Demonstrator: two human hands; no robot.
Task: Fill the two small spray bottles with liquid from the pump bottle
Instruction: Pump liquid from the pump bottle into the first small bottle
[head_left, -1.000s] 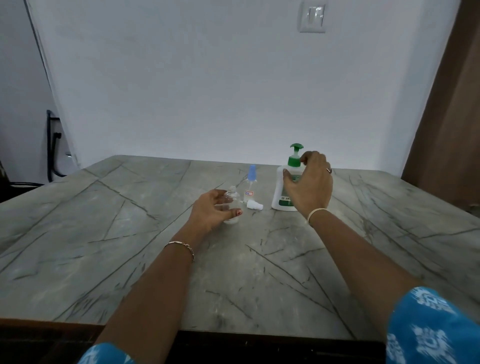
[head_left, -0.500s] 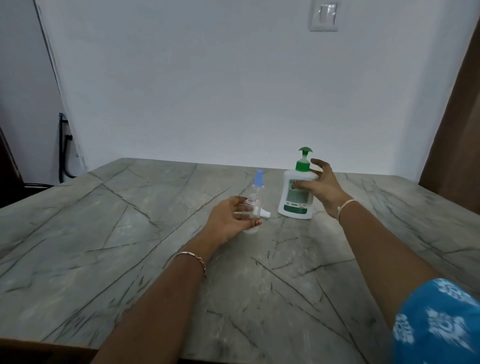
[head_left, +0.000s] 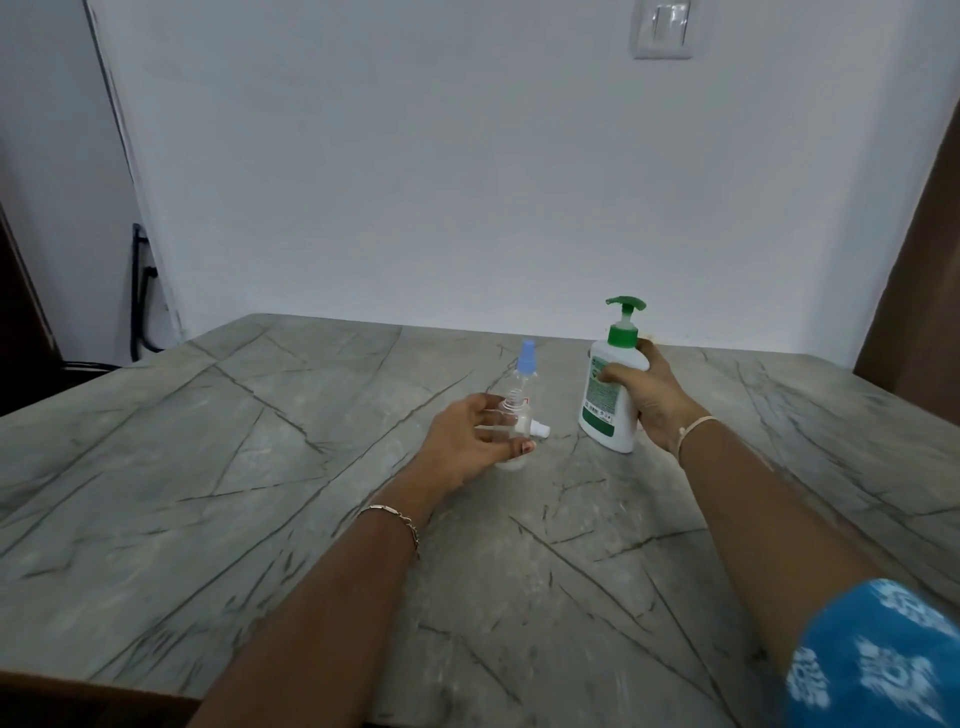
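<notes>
A white pump bottle (head_left: 605, 400) with a green pump head stands tilted on the grey stone table (head_left: 260, 467), and my right hand (head_left: 652, 397) grips its body from the right side. My left hand (head_left: 470, 441) holds a small clear spray bottle (head_left: 511, 415) with its neck uncovered, standing on the table. Its white spray cap (head_left: 690, 429) lies just to the right of it. Behind it stands a second small spray bottle with a blue cap (head_left: 527, 364).
The table meets a white wall (head_left: 467, 182) at the back. A brown door or panel (head_left: 919, 260) is at the far right, and a dark metal frame (head_left: 139, 291) stands at the left beyond the table edge.
My right hand has closed round the pump bottle's body and tipped it toward the left. My left hand still holds the open small bottle. The view has shifted.
</notes>
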